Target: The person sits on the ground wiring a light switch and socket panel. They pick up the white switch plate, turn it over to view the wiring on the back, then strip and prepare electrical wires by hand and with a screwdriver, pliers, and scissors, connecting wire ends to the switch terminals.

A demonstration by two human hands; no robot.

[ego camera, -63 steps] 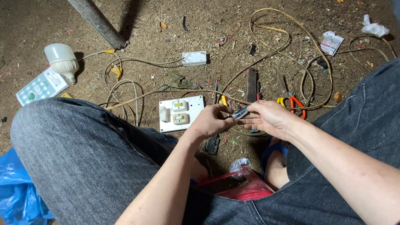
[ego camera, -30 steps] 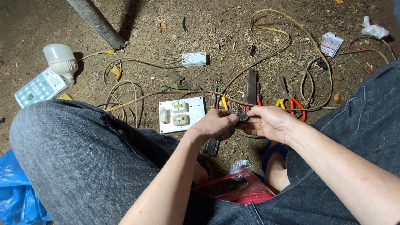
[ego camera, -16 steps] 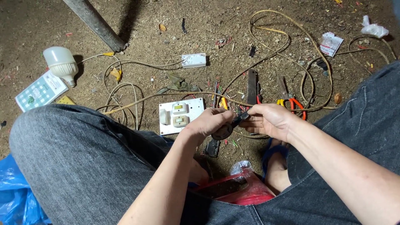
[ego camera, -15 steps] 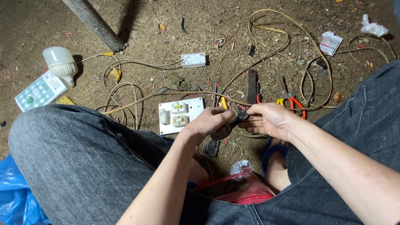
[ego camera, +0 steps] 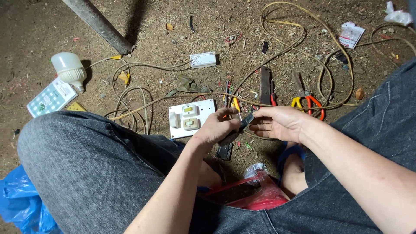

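Both my hands meet low in the middle of the head view, above the dirt floor. My left hand grips a small dark tool or part that runs slantwise between the hands. My right hand pinches its upper end at the fingertips; what the part is cannot be told. A white switch plate with two yellowish switches lies just left of my left hand. A small black piece lies on the ground under my hands.
Yellowish cable loops across the dirt. Pliers with red and yellow handles, a dark flat blade, a white junction box, a white bulb and its box lie around. A red bag sits between my knees, a blue bag at left.
My hands have drifted slightly left and closer together over the switch plate's right edge. The grip on the dark part is unchanged.
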